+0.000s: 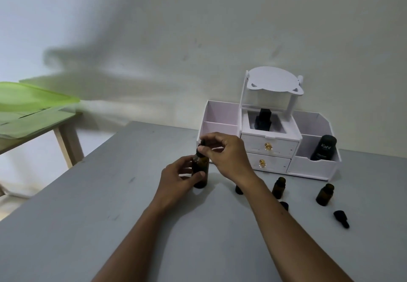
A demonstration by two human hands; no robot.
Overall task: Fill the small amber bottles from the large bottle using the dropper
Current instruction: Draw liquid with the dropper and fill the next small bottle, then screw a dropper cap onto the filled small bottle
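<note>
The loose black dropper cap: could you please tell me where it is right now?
In the head view, the dropper cap lies on the grey table at the right, just in front of the rightmost small amber bottle.

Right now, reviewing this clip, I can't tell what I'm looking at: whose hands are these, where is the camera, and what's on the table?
There is no machine here. One camera worn on a person's head looks down at their bare hands. The left hand holds the large amber bottle upright on the grey table. The right hand pinches the dropper at the bottle's mouth. Two small amber bottles stand to the right, near a loose black dropper cap. Behind them, a white drawer organizer holds a black Kahf bottle.
</note>
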